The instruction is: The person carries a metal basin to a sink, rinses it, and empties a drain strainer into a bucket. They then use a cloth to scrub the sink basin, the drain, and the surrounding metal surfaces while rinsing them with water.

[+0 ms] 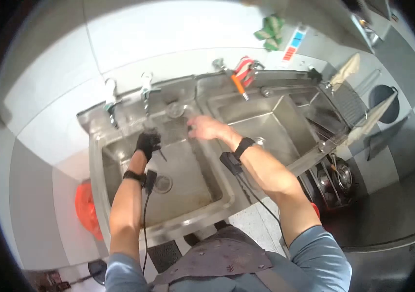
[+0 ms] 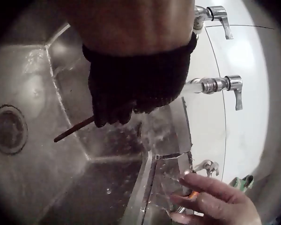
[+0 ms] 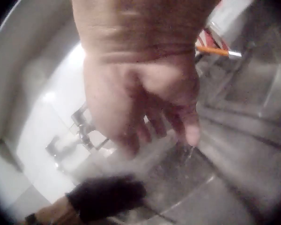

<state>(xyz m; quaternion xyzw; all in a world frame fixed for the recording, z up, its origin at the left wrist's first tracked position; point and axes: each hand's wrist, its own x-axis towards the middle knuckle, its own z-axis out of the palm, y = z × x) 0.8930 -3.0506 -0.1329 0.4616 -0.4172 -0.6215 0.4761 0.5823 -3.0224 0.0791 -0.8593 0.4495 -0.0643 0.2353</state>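
Observation:
My left hand (image 1: 148,143) wears a black glove and grips a thin brown stick (image 2: 74,129), its end poking out below the fingers. The rest of the stick is hidden in the glove. Water runs from a tap (image 2: 221,85) down behind the gloved hand in the left wrist view. My bare right hand (image 1: 208,127) hovers over the back right of the left sink basin (image 1: 183,168), fingers loosely bent and holding nothing. Water drips from its thumb (image 3: 192,133) in the right wrist view.
A second sink basin (image 1: 266,126) adjoins on the right. An orange-handled tool (image 1: 239,87) and a red-striped cloth (image 1: 244,69) are behind it. A dark pan (image 1: 385,104) hangs at far right, with metal pots (image 1: 342,177) below. A red bag (image 1: 86,209) is left of the sink.

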